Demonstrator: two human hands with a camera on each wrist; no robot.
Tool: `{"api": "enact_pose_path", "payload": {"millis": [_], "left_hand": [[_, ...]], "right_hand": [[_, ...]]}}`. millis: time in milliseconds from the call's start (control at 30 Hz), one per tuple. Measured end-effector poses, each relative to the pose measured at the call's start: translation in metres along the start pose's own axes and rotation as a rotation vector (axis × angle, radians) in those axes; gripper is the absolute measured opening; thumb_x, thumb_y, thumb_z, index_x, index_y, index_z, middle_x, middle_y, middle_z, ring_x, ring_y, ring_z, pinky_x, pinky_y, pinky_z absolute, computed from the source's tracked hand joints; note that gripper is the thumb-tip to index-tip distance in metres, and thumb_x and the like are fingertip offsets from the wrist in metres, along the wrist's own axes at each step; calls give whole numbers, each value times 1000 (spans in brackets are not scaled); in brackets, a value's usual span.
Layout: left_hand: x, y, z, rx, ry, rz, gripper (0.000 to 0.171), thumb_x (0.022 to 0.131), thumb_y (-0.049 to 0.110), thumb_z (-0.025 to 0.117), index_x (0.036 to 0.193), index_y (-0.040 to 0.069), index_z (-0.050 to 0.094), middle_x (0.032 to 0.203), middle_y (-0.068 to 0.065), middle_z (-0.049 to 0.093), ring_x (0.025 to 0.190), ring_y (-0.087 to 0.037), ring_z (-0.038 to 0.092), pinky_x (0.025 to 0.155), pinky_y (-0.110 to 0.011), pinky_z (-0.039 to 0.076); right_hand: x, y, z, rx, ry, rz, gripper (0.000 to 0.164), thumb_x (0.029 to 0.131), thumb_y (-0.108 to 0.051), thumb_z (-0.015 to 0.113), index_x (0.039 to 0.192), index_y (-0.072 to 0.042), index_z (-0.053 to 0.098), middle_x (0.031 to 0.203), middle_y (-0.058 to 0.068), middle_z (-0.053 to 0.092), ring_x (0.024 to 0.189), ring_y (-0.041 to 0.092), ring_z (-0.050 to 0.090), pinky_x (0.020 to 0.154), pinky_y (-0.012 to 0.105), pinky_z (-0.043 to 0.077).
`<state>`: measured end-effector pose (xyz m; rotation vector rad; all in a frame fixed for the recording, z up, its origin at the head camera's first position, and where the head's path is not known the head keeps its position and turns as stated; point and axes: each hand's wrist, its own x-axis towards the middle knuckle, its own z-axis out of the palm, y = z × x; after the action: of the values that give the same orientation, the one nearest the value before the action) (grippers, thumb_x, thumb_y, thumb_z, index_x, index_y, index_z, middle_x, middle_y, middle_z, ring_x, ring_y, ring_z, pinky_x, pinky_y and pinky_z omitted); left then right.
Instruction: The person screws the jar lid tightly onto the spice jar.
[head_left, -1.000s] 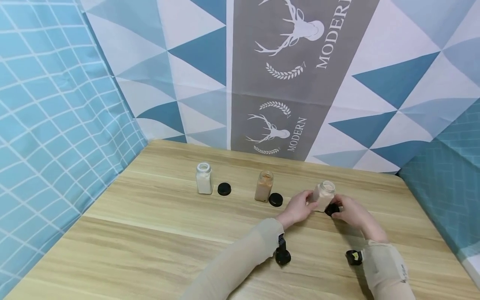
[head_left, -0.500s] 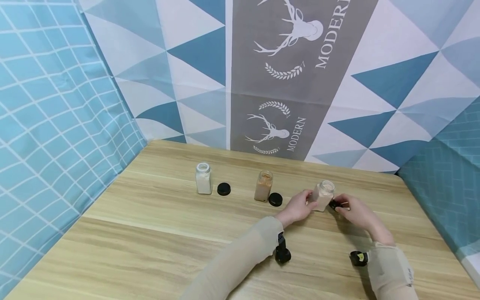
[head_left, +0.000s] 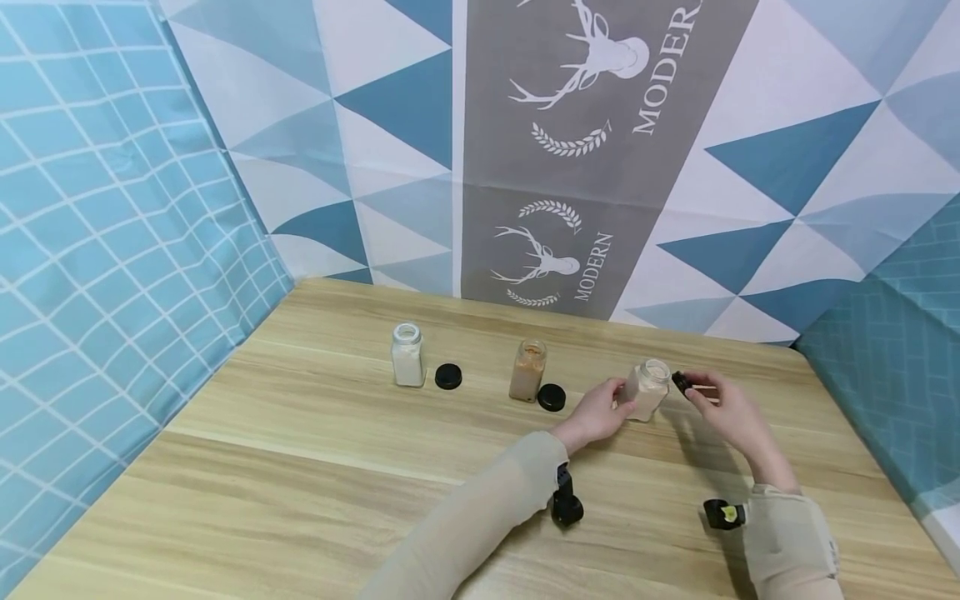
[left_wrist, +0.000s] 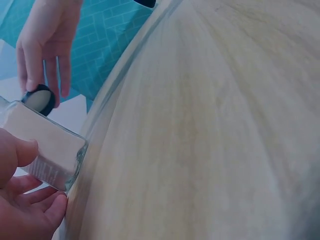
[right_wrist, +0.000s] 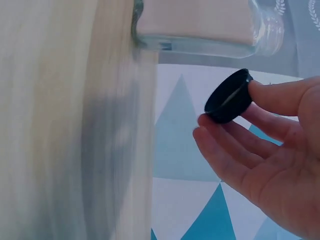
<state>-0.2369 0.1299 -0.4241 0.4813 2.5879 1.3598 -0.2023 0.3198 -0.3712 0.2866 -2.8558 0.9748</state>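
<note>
My left hand (head_left: 597, 412) grips an uncapped square glass jar (head_left: 647, 392) of pale pinkish powder, which stands on the table. In the left wrist view the thumb and fingers hold the jar (left_wrist: 47, 142) from both sides. Raised beside the jar's mouth, a black round lid (head_left: 682, 382) is pinched between the thumb and fingers of my right hand (head_left: 726, 410). The right wrist view shows that lid (right_wrist: 229, 96) tilted, its inside partly visible, apart from the jar (right_wrist: 200, 25).
An open jar of orange-brown powder (head_left: 528, 372) stands left of my hands, a black lid (head_left: 551, 397) beside it. Farther left are an open jar of white powder (head_left: 407, 357) and its neighbouring black lid (head_left: 448, 377). Patterned cloths (head_left: 397, 208) rise behind the wooden table (head_left: 300, 467).
My right hand has lifted the black lid from low beside the jar up to the height of its mouth, moving slightly right. The left hand and its jar have stayed in place.
</note>
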Motion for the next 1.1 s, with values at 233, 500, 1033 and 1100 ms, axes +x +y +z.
{"api": "enact_pose_path", "payload": {"millis": [233,500,1033,1100], "left_hand": [[0,1,0,-21,-1,-4,45,91,28,54,132,12,44,131,-4,51,118,-15,50,96,-24,41],[0,1,0,-25,-4,-10,46,91,28,54,132,12,43,131,-4,51,119,-16,49,97,-25,41],[-2,1,-3,10,-15,13,45,92,29,53,133,12,43,131,-4,51,119,-15,49,97,-25,40],[-1,0,-4,2,-20,18,45,92,29,53,133,12,43,131,-4,51,119,-15,49,97,-24,40]], "right_hand": [[0,-5,-1,40,118,35,41,96,-24,43,126,4,48,120,31,51,101,40,57,72,33,52],[-1,-16,-5,146,158,64,46,97,-30,41,127,5,48,117,30,54,79,-22,47,64,6,41],[6,-23,3,112,252,8,40,93,-35,50,117,-6,60,104,20,64,78,-5,57,64,14,44],[7,-23,4,111,250,-2,40,92,-36,50,117,-7,61,105,19,64,83,7,62,65,18,46]]}}
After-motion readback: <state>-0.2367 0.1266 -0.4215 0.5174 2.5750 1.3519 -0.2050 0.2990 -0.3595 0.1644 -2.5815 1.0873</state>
